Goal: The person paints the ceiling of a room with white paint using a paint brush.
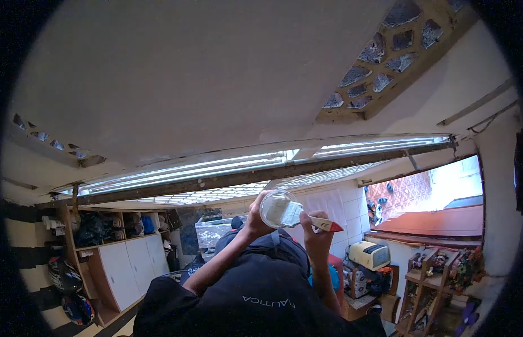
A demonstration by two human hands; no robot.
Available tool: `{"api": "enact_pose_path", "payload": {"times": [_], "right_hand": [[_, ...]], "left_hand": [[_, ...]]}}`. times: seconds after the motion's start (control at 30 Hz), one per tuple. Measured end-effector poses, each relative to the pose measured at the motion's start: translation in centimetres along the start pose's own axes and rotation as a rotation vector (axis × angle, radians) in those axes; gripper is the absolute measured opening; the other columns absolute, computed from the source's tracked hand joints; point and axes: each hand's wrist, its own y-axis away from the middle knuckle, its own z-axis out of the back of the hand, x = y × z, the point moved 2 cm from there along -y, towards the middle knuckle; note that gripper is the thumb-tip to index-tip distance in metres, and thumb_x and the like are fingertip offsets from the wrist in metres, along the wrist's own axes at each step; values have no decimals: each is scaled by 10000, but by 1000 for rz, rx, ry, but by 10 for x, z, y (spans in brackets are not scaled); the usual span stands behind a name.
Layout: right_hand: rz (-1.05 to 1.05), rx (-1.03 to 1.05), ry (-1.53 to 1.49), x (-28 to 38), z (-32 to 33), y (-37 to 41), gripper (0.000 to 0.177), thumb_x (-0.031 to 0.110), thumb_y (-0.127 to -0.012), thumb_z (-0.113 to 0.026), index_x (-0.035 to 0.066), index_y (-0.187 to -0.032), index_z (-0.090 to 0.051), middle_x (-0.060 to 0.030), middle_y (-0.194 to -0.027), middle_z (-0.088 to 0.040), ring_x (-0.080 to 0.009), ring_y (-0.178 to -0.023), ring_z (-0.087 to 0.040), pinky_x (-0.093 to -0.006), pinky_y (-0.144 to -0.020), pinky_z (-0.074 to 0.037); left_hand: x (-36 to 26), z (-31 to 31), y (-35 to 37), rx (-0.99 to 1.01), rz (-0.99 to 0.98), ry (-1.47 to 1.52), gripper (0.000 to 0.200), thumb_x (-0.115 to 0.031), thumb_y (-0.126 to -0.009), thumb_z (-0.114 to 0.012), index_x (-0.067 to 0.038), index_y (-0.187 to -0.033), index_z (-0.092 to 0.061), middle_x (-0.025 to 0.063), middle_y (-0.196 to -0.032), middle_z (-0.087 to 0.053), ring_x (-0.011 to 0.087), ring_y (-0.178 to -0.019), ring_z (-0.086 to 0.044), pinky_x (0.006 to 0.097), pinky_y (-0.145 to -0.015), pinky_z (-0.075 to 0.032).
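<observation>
My left hand (256, 218) is wrapped around a clear plastic cup (265, 212), tilted so its mouth faces me. White paint coats the inside of the cup. In my right hand (316, 231) is a paintbrush (329, 224) with a pale handle and a red end. Its bristles, thick with white paint, lie at the cup's rim and overlap the opening. Both hands are raised in front of my dark shirt (239, 286).
A broad pale wall (188, 73) fills the upper view, with decorative vent blocks (402, 40) at its right. Below it runs a long beam (228, 178). White-doored cabinets (124, 269) stand left. A cream appliance (369, 255) and a wooden shelf (433, 278) are right.
</observation>
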Motion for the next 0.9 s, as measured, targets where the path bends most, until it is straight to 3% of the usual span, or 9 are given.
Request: {"api": "enact_pose_path", "payload": {"times": [0.1, 0.2, 0.27, 0.4, 0.47, 0.57, 0.77, 0.9], "right_hand": [[-106, 18, -82, -15, 4, 5, 173, 102, -801, -634, 53, -683, -517, 23, -635, -467, -54, -607, -431, -213, -565, -345], [-130, 59, -87, -19, 4, 7, 220, 133, -793, -648, 42, -671, -489, -26, -650, -495, -108, -606, -468, -263, -570, -383], [-134, 68, -106, -23, 3, 8, 196, 131, -819, -626, 56, -673, -519, 41, -607, -452, -28, -592, -411, -198, -534, -324], [-147, 188, 8, -17, 7, 7, 217, 148, -827, -616, 55, -653, -526, 37, -598, -463, -36, -576, -417, -199, -526, -322], [-251, 258, -112, -20, 6, 6, 218, 161, -824, -617, 51, -650, -544, 32, -594, -479, -49, -553, -420, -202, -518, -320], [-309, 223, -263, -10, 4, 5, 247, 202, -831, -600, 29, -666, -535, 7, -568, -462, -69, -543, -424, -229, -510, -342], [-393, 129, -553, -9, 8, 4, 196, 171, -820, -610, 53, -671, -560, 30, -612, -497, -58, -566, -434, -215, -515, -337], [-389, 133, -571, -14, 10, 2, 104, 109, -807, -623, 35, -745, -583, 11, -649, -508, -76, -579, -445, -230, -527, -335]], "left_hand": [[-1, -3, 2, 12, -6, 16, 705, -258, -516, -841, -9, -1057, -464, 126, -949, -591, 235, -860, -609, 318, -749, -488], [-2, -2, 4, 6, 27, 48, 705, -262, -519, -841, -11, -1058, -461, 116, -934, -598, 225, -840, -613, 310, -742, -489], [-5, -1, 3, -3, 52, 115, 640, -187, -553, -820, 2, -1071, -496, 137, -964, -594, 242, -875, -617, 317, -745, -496], [-2, -2, 6, 5, 35, 103, 647, -187, -553, -819, 2, -1076, -489, 139, -964, -592, 247, -874, -618, 319, -745, -496], [0, -2, 6, 9, 48, 59, 706, -267, -521, -839, -15, -1062, -462, 108, -916, -608, 195, -839, -610, 307, -739, -485], [-6, 1, 4, 12, 53, 102, 642, -177, -549, -816, 0, -1072, -489, 139, -962, -590, 257, -888, -613, 327, -751, -492], [-3, 1, 3, 12, 23, 74, 615, -163, -561, -805, 0, -1066, -496, 135, -959, -588, 260, -884, -612, 327, -747, -491], [-7, 1, 1, 18, 83, 148, 611, -161, -565, -801, 3, -1070, -498, 135, -968, -579, 260, -885, -610, 325, -748, -491]]}}
